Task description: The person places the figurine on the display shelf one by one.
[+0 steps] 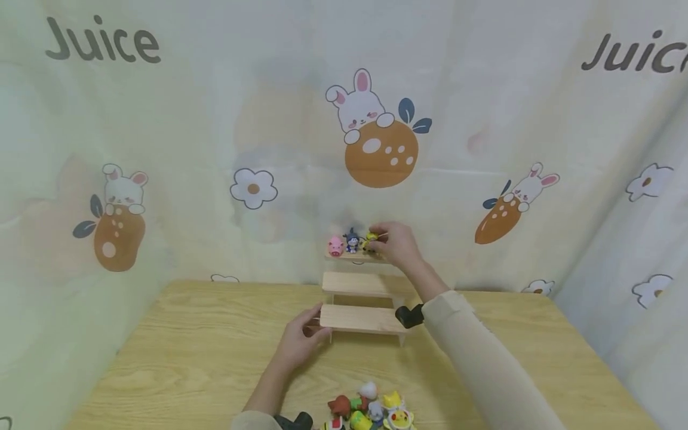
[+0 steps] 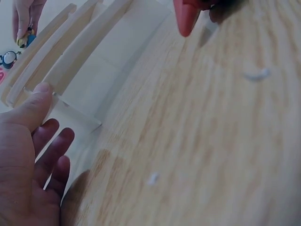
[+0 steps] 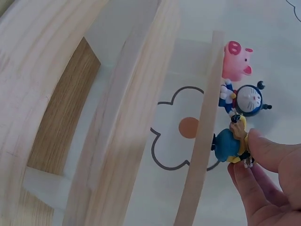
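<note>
On the top step of a three-tier wooden display stand (image 1: 365,319), my right hand (image 1: 399,243) pinches a small yellow-and-blue figurine (image 3: 229,143) between thumb and fingers. The figurine's base is at the step's surface. Beside it stand a dark blue-and-white figurine (image 3: 248,100) and, at the left end, a pink pig figurine (image 3: 236,61). My left hand (image 1: 301,339) holds the left end of the lowest step, its thumb (image 2: 38,101) at the front edge. In the left wrist view its other fingers are loosely bent below the step.
Several toy figurines (image 1: 371,412) lie in a pile on the wooden table (image 1: 215,346), near its front edge. Behind the stand hangs a pale curtain (image 1: 301,119) printed with rabbits, fruit and flowers. A red pointed thing (image 2: 188,19) shows at the left wrist view's top.
</note>
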